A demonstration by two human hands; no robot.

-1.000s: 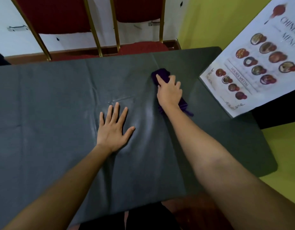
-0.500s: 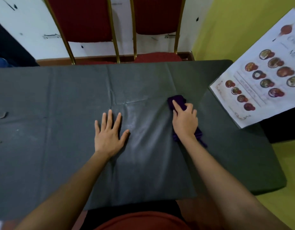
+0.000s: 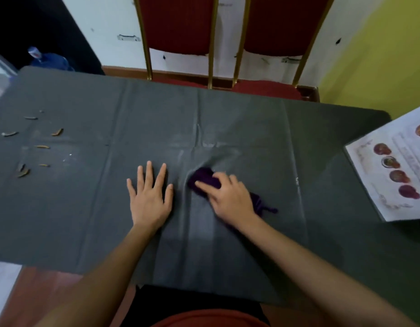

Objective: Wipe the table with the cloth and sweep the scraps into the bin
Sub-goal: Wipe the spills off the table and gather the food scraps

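In the middle sits a long table (image 3: 62, 232) under a dark grey, creased cover (image 3: 239, 114). At 3 o'clock a white paper menu (image 3: 393, 175) lies over its edge. The left hand (image 3: 150, 199) lies flat, fingers spread. Just beside it, the right hand (image 3: 230, 197) presses a soft purple cloth (image 3: 204, 179), fingers close together and a bit bent. The lumpy cloth runs from 10 o'clock to 4 o'clock. Thin, curved brown scraps (image 3: 42, 146) lie at 9 o'clock.

Two red chairs (image 3: 178, 24) and a picture menu (image 3: 393, 171).
Gold-framed chairs stand side by side by a white wall (image 3: 105, 17); a blue bottle (image 3: 50, 61) sits far left.
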